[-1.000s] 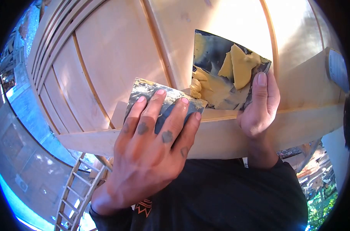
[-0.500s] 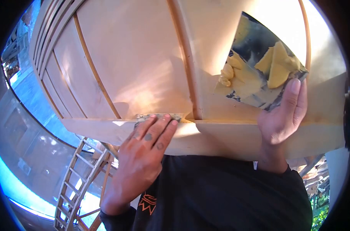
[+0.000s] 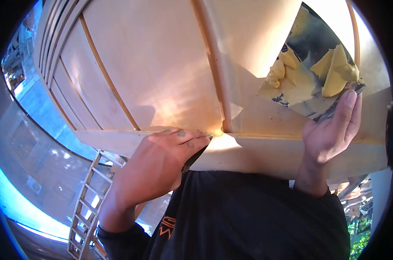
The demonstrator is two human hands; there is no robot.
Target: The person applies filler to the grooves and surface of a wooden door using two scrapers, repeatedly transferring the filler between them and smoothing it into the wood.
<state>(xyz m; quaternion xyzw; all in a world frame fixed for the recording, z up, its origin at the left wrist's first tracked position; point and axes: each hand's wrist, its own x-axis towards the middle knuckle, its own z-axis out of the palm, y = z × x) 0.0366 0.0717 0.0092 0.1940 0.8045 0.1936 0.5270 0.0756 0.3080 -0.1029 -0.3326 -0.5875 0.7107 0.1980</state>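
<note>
My left hand [image 3: 170, 151] is closed on a flat spreader [image 3: 197, 157], mostly hidden under the fingers, with its dark edge showing. It presses against the ledge along the bottom of a large curved beige panel [image 3: 153, 65]. Just past the fingertips, a smear of yellow putty [image 3: 217, 131] sits at the foot of a brown upright strip [image 3: 214, 65]. My right hand [image 3: 333, 130] grips the lower corner of a dark flat sheet [image 3: 311, 39], thumb on top. Thick lumps of yellow filler putty [image 3: 335, 73] lie on this sheet, held tilted in front of the panel.
Further brown strips [image 3: 105, 69] divide the panel. A ladder [image 3: 86, 212] stands at lower left, by a large grey curved surface [image 3: 36, 160]. My black-shirted torso [image 3: 248, 212] is close below the ledge [image 3: 257, 156]. Green foliage [image 3: 359, 242] shows at lower right.
My left hand has rolled over and its wrist has lifted, tilting the spreader beside the strip's foot. The right hand and putty sheet have shifted right and slightly up in view.
</note>
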